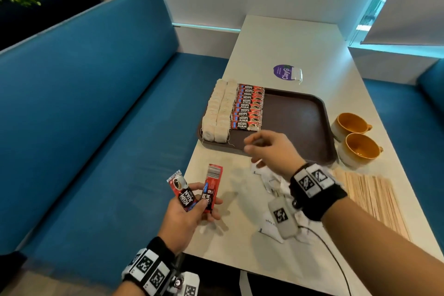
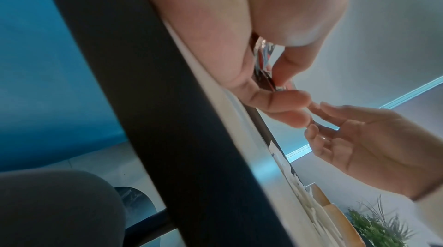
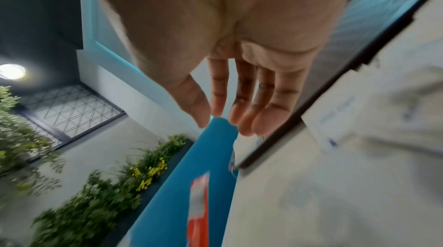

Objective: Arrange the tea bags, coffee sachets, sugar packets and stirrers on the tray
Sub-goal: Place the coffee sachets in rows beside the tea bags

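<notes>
Left hand point(image 1: 189, 209) grips 2 sachets point(image 1: 209, 190) (labels partly covered).

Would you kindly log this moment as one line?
left hand holds two coffee sachets | right hand empty above tray

black wristbands point(image 1: 314, 193), square-coded white tags, cable point(image 1: 336, 257)

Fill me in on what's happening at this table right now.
A person is stocking a brown tray with drink supplies. Two rows of tea bags and a column of coffee sachets already lie along its left side. The left hand holds two more coffee sachets, while the right hand hovers open and empty over the tray's near edge. Sugar packets and wooden stirrers lie on the table, not yet arranged.
</notes>
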Tool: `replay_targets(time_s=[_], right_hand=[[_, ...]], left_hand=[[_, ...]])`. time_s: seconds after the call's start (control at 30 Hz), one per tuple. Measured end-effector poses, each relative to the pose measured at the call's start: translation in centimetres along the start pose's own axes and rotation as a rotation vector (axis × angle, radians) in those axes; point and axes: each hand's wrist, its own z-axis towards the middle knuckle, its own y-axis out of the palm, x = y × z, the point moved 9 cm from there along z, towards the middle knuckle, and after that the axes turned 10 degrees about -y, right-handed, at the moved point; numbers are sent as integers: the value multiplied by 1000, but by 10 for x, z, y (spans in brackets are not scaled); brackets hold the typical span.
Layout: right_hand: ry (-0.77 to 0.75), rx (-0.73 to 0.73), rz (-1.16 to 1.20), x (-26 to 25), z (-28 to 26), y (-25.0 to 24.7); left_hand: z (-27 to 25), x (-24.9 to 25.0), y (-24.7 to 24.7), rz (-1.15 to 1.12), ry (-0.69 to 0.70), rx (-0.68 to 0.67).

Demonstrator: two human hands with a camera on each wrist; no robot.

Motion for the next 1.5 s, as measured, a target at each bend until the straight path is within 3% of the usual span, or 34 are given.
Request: replay_targets(time_s=[0.2, 0.5, 0.67, 0.87, 1.0, 1.1, 1.2, 1.3, 1.37, 1.5], right_hand=[[60, -92, 143, 25, -70, 58], [176, 153, 264, 49, -107, 34], [75, 279, 25, 42, -109, 18], [-173, 58, -187, 5, -106, 81], [-230, -147, -236, -1, -107, 115], [-259, -169, -235, -1, -108, 115], [-185, -26, -278, 9, -100, 90], [-79, 156, -175, 21, -95, 56], [18, 168, -52, 32, -94, 48], [151, 48, 203, 48, -93, 64]], left_hand=[[-3, 2, 1, 78, 6, 33], [-3, -3, 6, 39, -20, -5], [-4, -7, 9, 106, -5, -38], [-5, -4, 13, -131, -83, -88], [-4, -5, 8, -180, -67, -98], [-1, -7, 5, -153, -52, -81], [-2, -5, 5, -120, -62, -54], [-4, -3, 7, -136, -83, -75], [-5, -2, 6, -151, -83, -65], [-5, 0, 7, -163, -89, -49]])
